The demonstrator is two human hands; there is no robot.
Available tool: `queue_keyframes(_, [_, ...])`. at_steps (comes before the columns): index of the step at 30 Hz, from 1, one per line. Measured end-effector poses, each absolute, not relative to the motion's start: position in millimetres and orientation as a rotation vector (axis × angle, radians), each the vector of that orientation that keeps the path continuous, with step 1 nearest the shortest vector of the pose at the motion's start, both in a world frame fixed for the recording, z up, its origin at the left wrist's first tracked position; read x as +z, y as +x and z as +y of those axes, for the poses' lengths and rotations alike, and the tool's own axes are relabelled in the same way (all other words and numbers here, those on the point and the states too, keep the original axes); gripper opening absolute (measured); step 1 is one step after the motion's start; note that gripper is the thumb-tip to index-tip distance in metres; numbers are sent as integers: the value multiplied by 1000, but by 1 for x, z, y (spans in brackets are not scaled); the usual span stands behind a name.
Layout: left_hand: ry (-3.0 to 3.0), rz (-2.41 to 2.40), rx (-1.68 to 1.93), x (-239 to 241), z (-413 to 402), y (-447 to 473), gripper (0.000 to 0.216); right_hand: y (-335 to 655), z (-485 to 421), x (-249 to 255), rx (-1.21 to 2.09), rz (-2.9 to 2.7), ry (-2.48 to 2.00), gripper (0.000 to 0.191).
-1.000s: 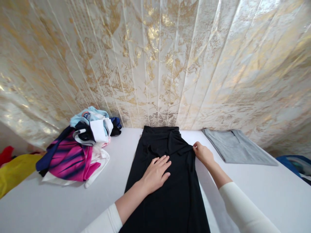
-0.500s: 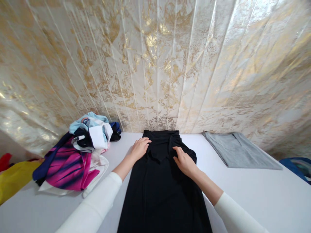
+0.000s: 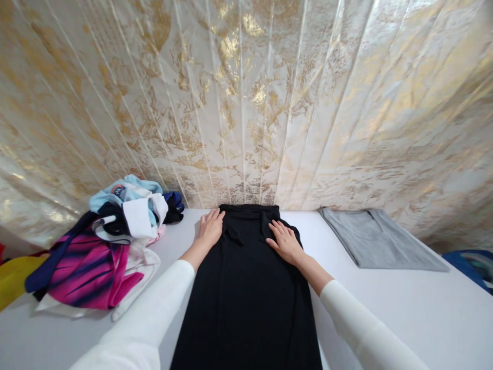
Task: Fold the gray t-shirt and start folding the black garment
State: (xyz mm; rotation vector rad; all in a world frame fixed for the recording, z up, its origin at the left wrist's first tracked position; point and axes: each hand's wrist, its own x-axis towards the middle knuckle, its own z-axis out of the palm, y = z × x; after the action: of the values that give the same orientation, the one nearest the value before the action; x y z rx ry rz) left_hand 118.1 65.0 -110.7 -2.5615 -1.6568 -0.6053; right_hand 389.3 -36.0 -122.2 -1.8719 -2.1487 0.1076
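A long black garment (image 3: 254, 298) lies flat on the white table, its far end near the patterned wall and its near end running out of view at the bottom. Wrinkles and a small bunched fold show near its far end. My left hand (image 3: 211, 227) rests on its upper left edge, fingers stretched forward and partly over the table. On the upper right part of the cloth lies my right hand (image 3: 285, 243), palm down with the fingers spread. Neither hand grips the fabric. Whether the garment is a skirt, dress or trousers I cannot tell.
To the left is a heap of crumpled clothes (image 3: 92, 272) in pink, navy, white and light blue, with a yellow cloth (image 3: 23, 277) beyond. A folded grey garment (image 3: 381, 241) lies right on the white table (image 3: 404, 318). Something blue (image 3: 468, 264) sits at the far right edge.
My left hand has moved slightly forward and outward to the garment's edge. My right hand has flattened, its fingers now stretched on the cloth. The bunched fold is smaller, and the view has shifted slightly.
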Motion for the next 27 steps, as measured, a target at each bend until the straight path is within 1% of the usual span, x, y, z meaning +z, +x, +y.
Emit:
queue_keyframes(3, [-2606,-1535,-657,-100,21,124,49,405,-38,-103,168,-2025,-1789,52])
queue_keyframes(6, [-2783,-1261,-674,-97,-57,128,50,422,-60,-83,156,-1900,-1727,46])
queue_keyframes(9, [-2985,-1026,-561,-102,-128,124,49,425,-98,-77,277,-2010,-1561,50])
queue_keyframes(11, [-3009,-1032,-530,-104,-153,118,49,421,-123,-82,381,-2118,-1438,47])
queue_keyframes(13, [-2982,-1135,-532,-106,-160,111,50,419,-142,-90,411,-2158,-1426,41])
queue_keyframes(16, [-2950,-1240,-502,-111,-155,100,52,427,-158,-100,326,-2081,-1554,30])
queue_keyframes(20, [-2955,-1229,-411,-117,-151,94,55,443,-165,-103,244,-1978,-1675,25])
queue_keyframes(24, [-2939,-1321,-433,-100,-133,118,48,451,-166,-106,277,-1967,-1684,22])
queue_keyframes(27, [-2971,-1254,-530,-81,-104,159,39,454,-155,-107,268,-1824,-1847,20])
